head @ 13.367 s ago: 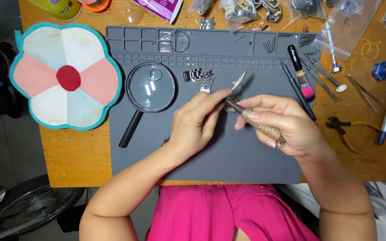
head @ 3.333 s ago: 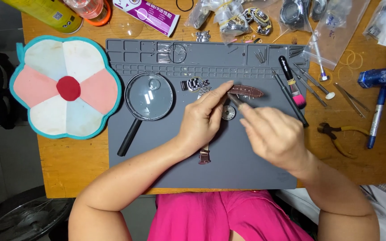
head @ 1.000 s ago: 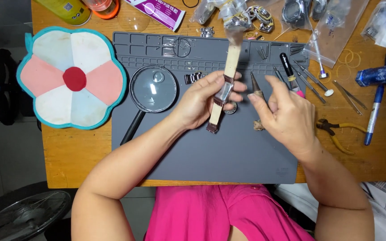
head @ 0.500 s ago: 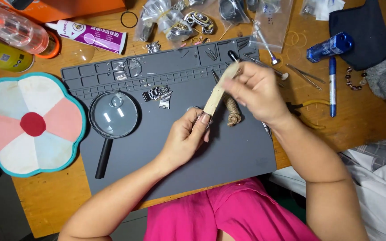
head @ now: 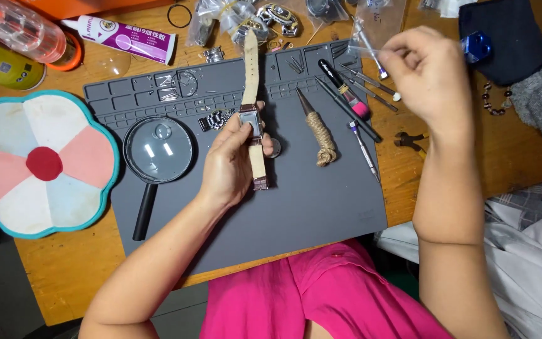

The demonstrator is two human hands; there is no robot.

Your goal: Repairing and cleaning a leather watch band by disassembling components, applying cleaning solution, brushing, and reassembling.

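Note:
My left hand [head: 230, 164] holds a wristwatch [head: 252, 113] with a square silver case and a beige strap, upright over the grey work mat [head: 308, 201]. My right hand [head: 428, 75] is up at the mat's far right corner, fingers pinched on a clear plastic bag [head: 377, 28] lying among the tools. A rope-wrapped pointed tool [head: 319, 129] lies on the mat between my two hands. A small round metal part [head: 274, 149] sits just right of the watch.
A black-handled magnifying glass [head: 156, 150] lies left of my left hand. A flower-shaped pad [head: 32, 163] lies far left. Brush, screwdrivers and tweezers [head: 359, 107] lie at the mat's right. Glue tube [head: 120, 39], bottles, bagged watch parts and dark cloths line the far edge.
My right hand has let go of the watch strap and moved up and right to the plastic bag. The left hand keeps the watch. The view has shifted.

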